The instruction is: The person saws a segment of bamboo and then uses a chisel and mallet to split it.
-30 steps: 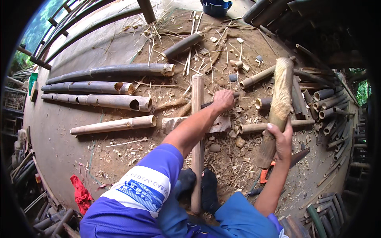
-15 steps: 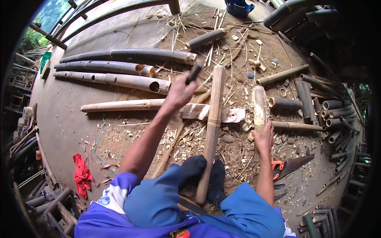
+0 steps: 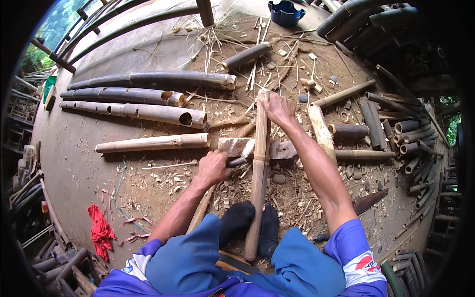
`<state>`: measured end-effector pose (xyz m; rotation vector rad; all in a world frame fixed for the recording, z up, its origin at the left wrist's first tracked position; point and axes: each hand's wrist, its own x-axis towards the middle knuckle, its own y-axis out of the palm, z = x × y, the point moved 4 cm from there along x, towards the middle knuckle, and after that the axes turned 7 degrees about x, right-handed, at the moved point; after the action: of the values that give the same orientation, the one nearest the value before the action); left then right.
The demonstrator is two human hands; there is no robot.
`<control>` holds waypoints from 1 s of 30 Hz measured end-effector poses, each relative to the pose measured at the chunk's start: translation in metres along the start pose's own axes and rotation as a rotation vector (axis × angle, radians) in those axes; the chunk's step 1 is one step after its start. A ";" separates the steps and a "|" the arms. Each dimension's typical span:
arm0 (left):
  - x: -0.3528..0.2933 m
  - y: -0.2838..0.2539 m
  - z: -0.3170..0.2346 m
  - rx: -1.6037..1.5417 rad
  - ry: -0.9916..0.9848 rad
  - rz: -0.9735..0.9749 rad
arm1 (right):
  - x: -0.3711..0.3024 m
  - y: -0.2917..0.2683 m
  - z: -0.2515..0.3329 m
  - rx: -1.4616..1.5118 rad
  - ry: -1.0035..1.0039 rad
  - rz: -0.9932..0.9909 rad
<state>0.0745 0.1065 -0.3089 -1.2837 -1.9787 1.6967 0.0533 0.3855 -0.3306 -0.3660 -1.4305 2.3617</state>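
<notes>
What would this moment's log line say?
left hand: grips dark handle; right hand: on bamboo pole, far end; pole: across wooden block

On the floor (image 3: 74, 168), the bamboo pole (image 3: 259, 173) crosses over the wooden block (image 3: 232, 146), its near end between the feet (image 3: 268, 230). To the left, three long tubes (image 3: 128, 94) lie side by side, with a shorter tube (image 3: 153, 142) nearer. Beyond the pole's far end lies a bamboo section (image 3: 246, 55), and farther still a bucket (image 3: 286, 15). Right of the block is a log (image 3: 321, 131), with a saw (image 3: 371, 202) nearer and farther right. Stacked tubes (image 3: 418, 143) line the right edge. A cloth (image 3: 101, 232) lies near left.
</notes>
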 end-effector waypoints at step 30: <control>0.011 0.024 -0.101 -1.585 0.110 0.144 | -0.079 -0.097 0.059 1.313 -0.257 -0.201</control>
<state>0.1468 0.1818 -0.3037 -1.7183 -3.1611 -0.3334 0.1170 0.3459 -0.2148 0.4198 0.2191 2.6264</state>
